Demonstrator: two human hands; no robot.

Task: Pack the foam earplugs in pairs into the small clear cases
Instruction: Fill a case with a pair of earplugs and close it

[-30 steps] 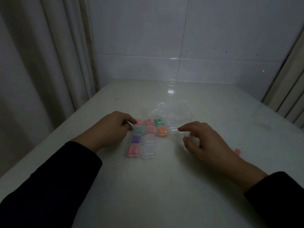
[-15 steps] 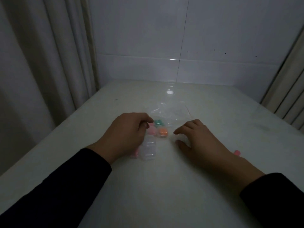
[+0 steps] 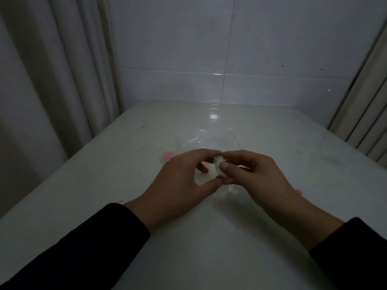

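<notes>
A small clear case (image 3: 218,166) is held up over the middle of the white table (image 3: 209,237), pinched between both hands. My left hand (image 3: 180,181) grips it from the left with thumb below and fingers above. My right hand (image 3: 253,174) pinches it from the right with thumb and forefinger. Whether anything is inside the case is too dim to tell. Both hands hide most of the filled cases on the table; a pink one (image 3: 167,156) shows at the left. A loose pink earplug (image 3: 298,191) lies just right of my right wrist.
A crumpled clear plastic bag (image 3: 211,139) lies on the table behind my hands. A tiled wall closes the back. Curtains hang along the table's left edge and at the far right.
Both hands rose off the table and came together. An empty clear case was lifted from the group and is now pinched between them.
</notes>
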